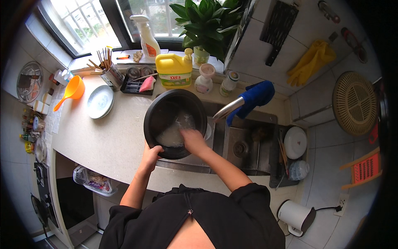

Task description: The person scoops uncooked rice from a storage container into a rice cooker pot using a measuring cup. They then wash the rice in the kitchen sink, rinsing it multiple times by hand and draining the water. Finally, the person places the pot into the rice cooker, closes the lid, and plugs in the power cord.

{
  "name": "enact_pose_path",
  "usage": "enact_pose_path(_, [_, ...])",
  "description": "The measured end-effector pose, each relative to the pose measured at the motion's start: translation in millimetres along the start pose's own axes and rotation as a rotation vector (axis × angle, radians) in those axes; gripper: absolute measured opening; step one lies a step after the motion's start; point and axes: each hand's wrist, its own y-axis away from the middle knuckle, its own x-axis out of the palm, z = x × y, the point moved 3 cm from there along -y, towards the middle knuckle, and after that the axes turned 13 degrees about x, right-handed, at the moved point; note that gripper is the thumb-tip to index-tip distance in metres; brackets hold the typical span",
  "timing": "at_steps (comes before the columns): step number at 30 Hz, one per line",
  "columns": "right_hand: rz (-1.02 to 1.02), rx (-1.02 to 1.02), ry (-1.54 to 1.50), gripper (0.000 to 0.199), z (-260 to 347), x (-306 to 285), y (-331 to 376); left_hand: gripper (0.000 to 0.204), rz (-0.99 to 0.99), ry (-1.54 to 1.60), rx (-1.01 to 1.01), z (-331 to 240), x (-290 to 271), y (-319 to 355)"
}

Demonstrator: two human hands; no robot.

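Note:
A round dark pot (151, 120) is tilted over the left part of the sink, its mouth facing me. Inside lies a whitish wet mass (171, 135), which looks like rice in a little water. My left hand (151, 154) grips the pot's near-left rim, thumb over the edge and the other fingers hidden beneath. Into the pot reaches my right hand (193, 140), its fingers down in the whitish mass, so their shape is hidden. Part of a pale bowl-like rim (209, 129) shows behind the pot's right side.
Right of the pot is a steel sink (240, 147) with a faucet (228, 108) draped in a blue cloth (255, 99). Behind stand a yellow jug (174, 68) and a spray bottle (146, 37). Stacked plates (100, 101) and an orange ladle (74, 88) lie left; a kettle (296, 216) stands right.

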Motion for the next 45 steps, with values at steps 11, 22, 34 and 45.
enact_pose_path(11, [-0.277, 0.21, -0.172, 0.017, -9, -45, 17, 0.069, -0.043, -0.045, 0.018, 6, -5, 1])
enact_pose_path(22, [0.464, 1.155, -1.788, 0.023, 2, 20, 78, 0.084, -0.037, -0.177, 0.151, -9, 10, 9])
enact_pose_path(34, [0.415, 1.177, -1.846, 0.02, -6, 46, 88, 0.093, -0.046, -0.389, 0.221, -20, 21, 26])
enact_pose_path(45, [0.473, 1.173, -1.9, 0.017, 4, 45, 84, 0.089, -0.089, -0.573, 0.321, -36, 30, 41])
